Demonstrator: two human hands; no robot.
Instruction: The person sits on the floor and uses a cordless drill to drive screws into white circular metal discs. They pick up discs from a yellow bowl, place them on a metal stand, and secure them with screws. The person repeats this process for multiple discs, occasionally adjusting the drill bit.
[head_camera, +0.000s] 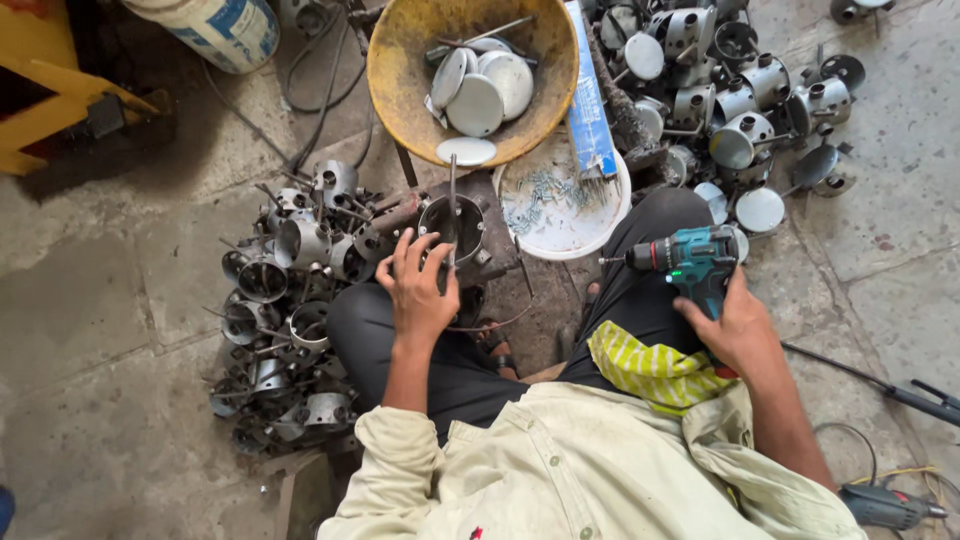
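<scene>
My left hand (418, 288) reaches forward with fingers spread, its fingertips touching the rim of a round metal cup (452, 226) with a thin rod standing up from it. My right hand (738, 328) is wrapped around the grip of a teal cordless drill (688, 262), whose bit points left over my knee. I sit on the floor in dark trousers and a pale shirt, a yellow-striped cloth (652, 368) on my lap.
A heap of metal cups with rods (290, 300) lies at my left. A yellow bowl (400, 60) holds flat metal discs. A white tub of screws (560, 205) stands ahead, more cups (740, 110) at the right. Another power tool (885, 505) and cables lie lower right.
</scene>
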